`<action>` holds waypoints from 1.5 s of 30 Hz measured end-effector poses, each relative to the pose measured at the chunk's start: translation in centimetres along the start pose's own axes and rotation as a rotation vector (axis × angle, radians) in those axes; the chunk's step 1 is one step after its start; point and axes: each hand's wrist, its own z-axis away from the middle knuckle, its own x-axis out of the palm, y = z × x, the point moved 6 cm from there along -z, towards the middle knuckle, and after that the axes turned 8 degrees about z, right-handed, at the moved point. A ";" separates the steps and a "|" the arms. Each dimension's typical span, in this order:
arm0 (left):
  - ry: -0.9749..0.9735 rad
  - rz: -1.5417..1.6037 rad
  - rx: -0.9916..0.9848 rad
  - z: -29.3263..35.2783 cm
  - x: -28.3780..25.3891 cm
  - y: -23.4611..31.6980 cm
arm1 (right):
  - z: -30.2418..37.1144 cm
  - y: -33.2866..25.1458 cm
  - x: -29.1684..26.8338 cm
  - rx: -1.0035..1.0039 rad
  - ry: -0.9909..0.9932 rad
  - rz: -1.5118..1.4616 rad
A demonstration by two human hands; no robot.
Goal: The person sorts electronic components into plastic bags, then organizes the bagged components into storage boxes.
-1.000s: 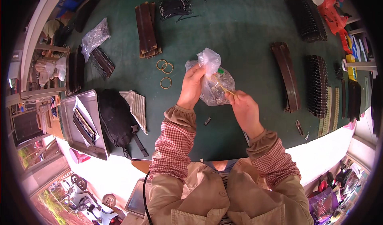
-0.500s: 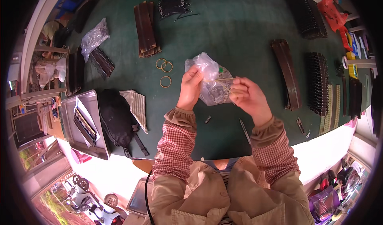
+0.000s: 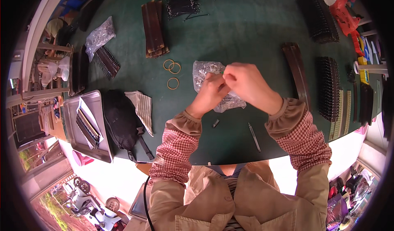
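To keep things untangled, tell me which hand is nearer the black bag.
Left. The left hand is up and to the right of the black bag; the right hand, its fingers close to the left's, is even farther right.

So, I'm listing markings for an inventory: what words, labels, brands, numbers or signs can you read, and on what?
Nothing reads clearly enough to quote.
Red plastic bag: dark marks, possibly print, too small and blurred.
Left sleeve: pale patch, perhaps a label, too small.
Clear bag of small parts: no legible print.
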 end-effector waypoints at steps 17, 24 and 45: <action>0.028 1.183 -0.497 -0.1 -2.1 0.0 | 7.3 -0.5 5.4 0.190 0.455 -0.463; -0.061 0.836 -0.636 -2.3 -1.4 -2.0 | 4.7 -5.6 4.5 -0.171 0.382 -0.102; 0.061 0.727 -0.279 -0.5 -5.9 -0.1 | 14.6 5.8 2.0 0.669 0.431 -0.603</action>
